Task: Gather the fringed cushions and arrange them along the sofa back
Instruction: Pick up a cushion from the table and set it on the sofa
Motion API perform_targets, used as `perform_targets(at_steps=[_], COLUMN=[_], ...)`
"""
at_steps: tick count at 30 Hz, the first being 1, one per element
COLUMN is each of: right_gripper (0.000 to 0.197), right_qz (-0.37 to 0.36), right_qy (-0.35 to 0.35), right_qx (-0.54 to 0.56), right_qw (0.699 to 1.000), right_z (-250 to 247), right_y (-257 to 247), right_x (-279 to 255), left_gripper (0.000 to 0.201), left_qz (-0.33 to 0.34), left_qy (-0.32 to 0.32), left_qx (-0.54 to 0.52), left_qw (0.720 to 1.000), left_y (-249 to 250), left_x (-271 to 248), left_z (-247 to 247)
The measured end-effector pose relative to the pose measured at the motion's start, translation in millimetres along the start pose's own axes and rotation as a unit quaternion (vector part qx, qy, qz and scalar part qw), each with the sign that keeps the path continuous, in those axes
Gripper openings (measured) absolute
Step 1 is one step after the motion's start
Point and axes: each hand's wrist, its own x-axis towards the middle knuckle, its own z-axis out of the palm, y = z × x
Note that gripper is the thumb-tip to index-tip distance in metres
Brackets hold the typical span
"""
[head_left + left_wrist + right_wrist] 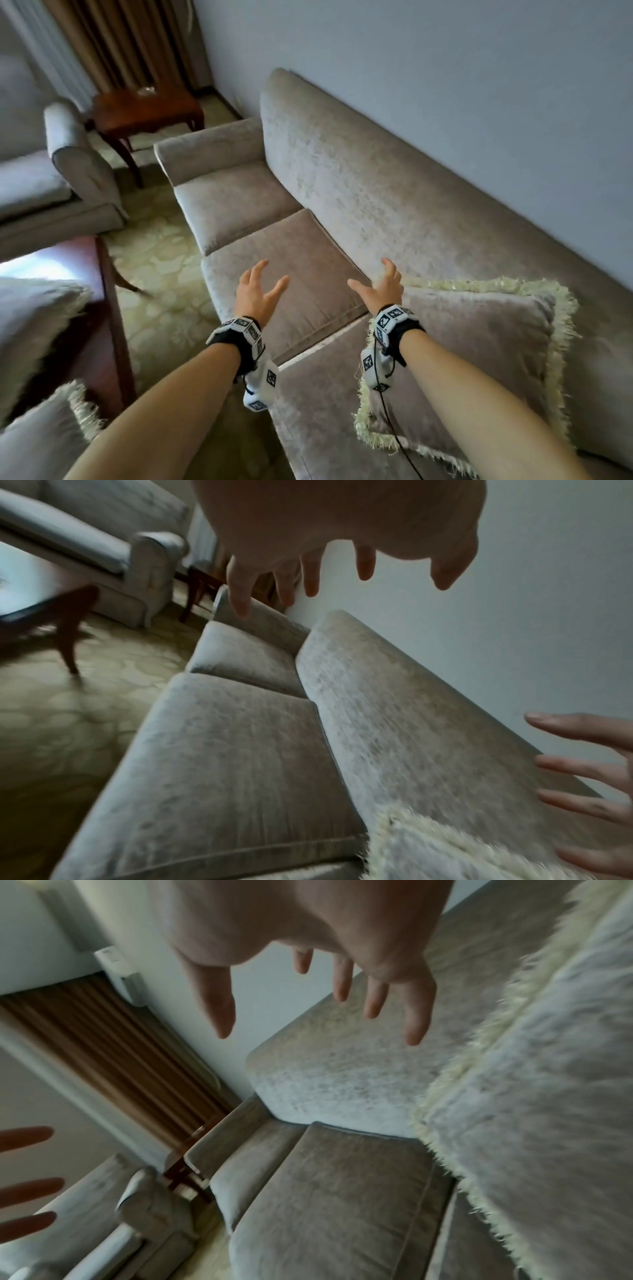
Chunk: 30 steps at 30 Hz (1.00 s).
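A: Where's the taupe velvet cushion with cream fringe (479, 359)?
B: At four o'clock, leaning on the taupe sofa back (394, 178).
A: And the hands?
B: Left hand (255, 294) and right hand (382, 291) spread wide, holding nothing

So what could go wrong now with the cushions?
The cushion leaning on the sofa back is tilted, so it might flop forward. The black cable from the right hand lies across its fringe and could snag. Two more cushions sit off the sofa by the wooden table, easy to forget.
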Motion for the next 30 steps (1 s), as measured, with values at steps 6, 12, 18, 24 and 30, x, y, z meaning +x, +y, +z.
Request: perform_targets(at_steps=[6,12,18,24,30], right_gripper=[0.084,0.086,0.086,0.087,0.086], right_qz=[-0.084,-0.155,-0.21,-0.239,-0.239], right_qy=[-0.098,-0.187,-0.256,-0.341,-0.407], right_qx=[-0.032,-0.057,-0.11,-0.17,-0.183], right_qw=[0.991,0.968,0.937,0.893,0.863], right_z=[95.5,208.1,301.2,369.5,440.7], right_y=[-65.2,-116.2,-147.1,-163.4,-171.3], right_x=[-65.1,-157.5,-246.7,-304.0,-326.8], left_gripper=[0.069,0.079,0.078,0.081,0.079], left_qz=[-0.067,-0.135,-0.198,-0.272,-0.35], left_qy=[0.101,0.193,0.264,0.334,0.36], left_qx=[0.001,-0.002,-0.001,-0.029,-0.021], left_qw=[0.993,0.972,0.944,0.902,0.864], left_y=[-89.0,-180.5,-258.1,-309.6,-345.5], left_x=[-41.8,-125.2,-208.0,-267.1,-292.7], left_z=[-121.8,-232.7,-318.2,-363.0,-389.8])
